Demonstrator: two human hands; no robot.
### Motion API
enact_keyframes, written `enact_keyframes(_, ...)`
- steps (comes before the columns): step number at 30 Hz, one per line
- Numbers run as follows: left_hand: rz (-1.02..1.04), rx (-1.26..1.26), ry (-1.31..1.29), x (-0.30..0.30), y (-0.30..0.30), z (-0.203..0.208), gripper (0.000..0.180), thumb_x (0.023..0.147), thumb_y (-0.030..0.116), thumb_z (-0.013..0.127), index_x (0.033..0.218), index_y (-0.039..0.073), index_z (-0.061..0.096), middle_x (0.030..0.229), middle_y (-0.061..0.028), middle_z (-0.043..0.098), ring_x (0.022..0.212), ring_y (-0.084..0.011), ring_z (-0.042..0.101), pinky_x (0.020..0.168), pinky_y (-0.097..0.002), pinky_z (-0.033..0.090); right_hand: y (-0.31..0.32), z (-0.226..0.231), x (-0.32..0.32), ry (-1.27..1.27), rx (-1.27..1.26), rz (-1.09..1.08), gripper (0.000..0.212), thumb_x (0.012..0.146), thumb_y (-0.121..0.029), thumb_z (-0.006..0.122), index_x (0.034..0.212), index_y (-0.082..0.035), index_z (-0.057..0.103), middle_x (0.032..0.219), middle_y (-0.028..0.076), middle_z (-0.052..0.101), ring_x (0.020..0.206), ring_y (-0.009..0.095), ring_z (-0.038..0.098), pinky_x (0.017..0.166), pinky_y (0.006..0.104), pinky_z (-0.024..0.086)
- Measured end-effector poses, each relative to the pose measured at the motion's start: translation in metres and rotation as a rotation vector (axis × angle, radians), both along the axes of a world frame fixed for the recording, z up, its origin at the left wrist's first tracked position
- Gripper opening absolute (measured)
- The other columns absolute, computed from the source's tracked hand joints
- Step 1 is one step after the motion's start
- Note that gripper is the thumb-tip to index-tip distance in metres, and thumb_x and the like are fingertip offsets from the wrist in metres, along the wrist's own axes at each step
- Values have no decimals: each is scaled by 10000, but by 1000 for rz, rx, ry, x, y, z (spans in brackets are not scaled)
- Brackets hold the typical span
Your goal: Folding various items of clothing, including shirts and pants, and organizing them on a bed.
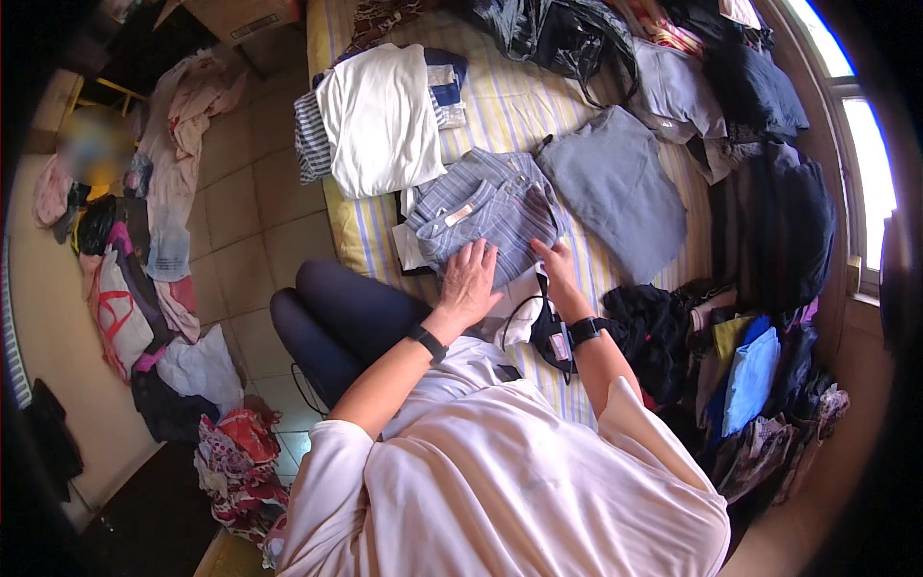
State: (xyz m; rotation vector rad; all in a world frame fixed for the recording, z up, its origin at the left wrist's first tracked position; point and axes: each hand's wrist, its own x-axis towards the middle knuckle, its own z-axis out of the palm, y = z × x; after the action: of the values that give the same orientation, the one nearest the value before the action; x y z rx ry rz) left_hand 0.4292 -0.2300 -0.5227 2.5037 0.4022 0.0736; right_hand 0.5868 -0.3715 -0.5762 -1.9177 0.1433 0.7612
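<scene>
A folded blue-grey plaid shirt (519,207) with its collar toward me lies on the bed in front of me. My left hand (469,279) rests flat on its near left part, fingers outstretched. At the shirt's near right corner, my right hand (561,276) has its thumb on top and its fingers at the edge, closed on the cloth. A grey folded garment (620,188) lies just right of the shirt. To the upper left is a stack topped by a white folded garment (383,120). A black cord and white cloth (519,308) lie below my hands.
A black plastic bag (567,43) sits at the bed's far side. Folded dark clothes (784,221) and a light blue folded garment (750,380) line the right, below a window. Clothes (173,192) hang or pile at left beyond the tiled floor (255,202). The bed has a striped sheet (519,91).
</scene>
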Motion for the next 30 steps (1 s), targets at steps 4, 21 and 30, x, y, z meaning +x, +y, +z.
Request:
enact_keyframes(4, 72, 58, 108, 10, -2, -1, 874, 684, 318, 807, 1381, 7, 382, 1374, -181, 434, 1241, -327, 422, 1004, -477, 346, 40, 31, -5, -239, 0, 109, 210, 765, -161, 709, 825, 18, 618, 741, 51, 603, 700, 145, 567, 640, 313, 452)
enact_keyframes(21, 660, -1464, -255, -134, 162, 78, 422, 858, 91, 662, 1246, -25, 547, 1181, -80, 619, 1079, -183, 578, 948, -333, 452, 1, -5, -10, -161, -28, 577, 666, 797, -307, 763, 1291, 40, 482, 1241, 224, 576, 1154, 296, 562, 964, 370, 452)
enact_keyframes(30, 877, -1514, -455, -226, 113, 101, 424, 828, 116, 711, 1220, 23, 578, 1158, -56, 624, 1056, -198, 573, 945, -351, 445, 48, 50, -53, -670, -85, 813, 538, 812, -225, 723, 1271, -41, 511, 1251, 173, 560, 1180, 318, 503, 1007, 429, 395)
